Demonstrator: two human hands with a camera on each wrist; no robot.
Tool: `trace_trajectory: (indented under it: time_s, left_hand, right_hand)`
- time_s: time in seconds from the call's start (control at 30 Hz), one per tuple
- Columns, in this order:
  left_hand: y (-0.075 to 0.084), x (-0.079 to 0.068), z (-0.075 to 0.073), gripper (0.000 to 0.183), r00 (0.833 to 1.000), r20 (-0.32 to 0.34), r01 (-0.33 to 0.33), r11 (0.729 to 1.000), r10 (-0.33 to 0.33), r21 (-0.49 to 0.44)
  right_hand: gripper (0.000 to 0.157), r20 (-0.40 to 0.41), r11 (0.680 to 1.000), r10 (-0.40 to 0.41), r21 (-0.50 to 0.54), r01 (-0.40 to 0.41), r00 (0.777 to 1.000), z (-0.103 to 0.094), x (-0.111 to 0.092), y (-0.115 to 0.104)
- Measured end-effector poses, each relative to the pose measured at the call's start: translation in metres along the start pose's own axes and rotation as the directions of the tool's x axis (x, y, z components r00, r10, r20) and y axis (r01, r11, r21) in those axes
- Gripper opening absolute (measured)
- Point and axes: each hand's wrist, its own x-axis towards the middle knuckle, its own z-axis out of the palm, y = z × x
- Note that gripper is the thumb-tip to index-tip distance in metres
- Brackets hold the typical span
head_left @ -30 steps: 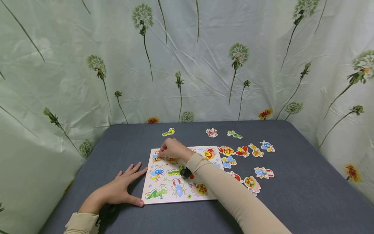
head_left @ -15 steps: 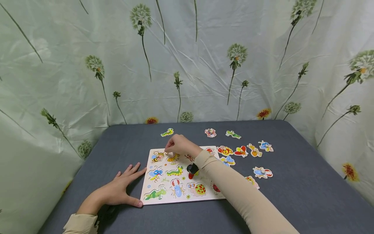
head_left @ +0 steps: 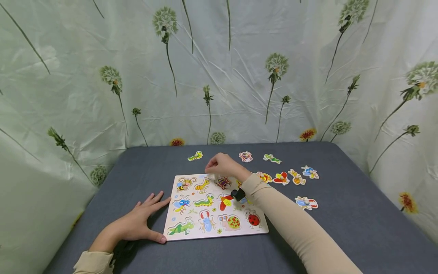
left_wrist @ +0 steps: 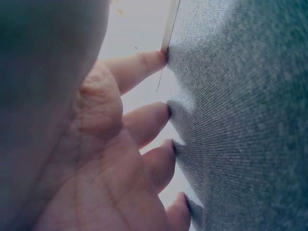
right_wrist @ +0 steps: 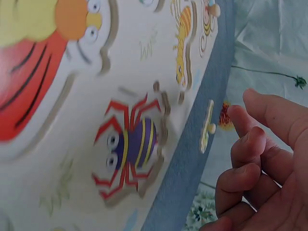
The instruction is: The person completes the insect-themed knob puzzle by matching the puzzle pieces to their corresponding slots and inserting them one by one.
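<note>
A wooden insect puzzle board (head_left: 219,215) lies on the dark cloth. My left hand (head_left: 138,219) rests flat with fingers spread at its left side; thumb and index fingertip touch the board's edge. In the left wrist view the fingertips (left_wrist: 163,57) meet the cloth. My right hand (head_left: 224,166) hovers over the board's far edge, above the printed spider (right_wrist: 134,144). Its fingers (right_wrist: 240,175) are loosely curled and hold nothing. A bee piece (head_left: 184,185) with a knob sits in the far left recess. Beyond the board lie a caterpillar piece (head_left: 195,156) and a spider piece (head_left: 245,156).
A grasshopper piece (head_left: 272,158) lies at the back. Several loose pieces are right of the board, among them a red butterfly (head_left: 281,178), a wasp-like piece (head_left: 297,177) and a stag beetle (head_left: 306,203). A flowered curtain (head_left: 219,76) hangs behind the table.
My right hand has let go of the bee piece in the far left recess, then moved right and slightly away along the board's far edge. The left hand stays at the board.
</note>
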Motion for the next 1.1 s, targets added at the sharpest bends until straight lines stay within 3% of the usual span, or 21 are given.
trace_trajectory:
  time_s: [0.37,0.87,1.1]
  left_hand:
    - [0.001,0.002,0.0,0.122,1.0,-0.004,0.011,1.0,-0.011,-0.008]
    - [0.005,0.001,-0.003,0.121,0.999,-0.006,0.031,0.999,-0.031,0.009]
    - [0.006,0.001,-0.002,0.12,1.0,-0.003,0.026,1.0,-0.026,0.004]
  right_hand:
    - [0.019,-0.015,1.0,0.018,0.015,-0.018,1.0,-0.02,-0.016,0.021]
    - [0.023,-0.042,0.997,0.065,0.044,-0.063,0.997,-0.057,-0.052,0.045]
    - [0.024,-0.074,0.998,0.046,0.042,-0.043,0.996,-0.072,-0.069,0.064]
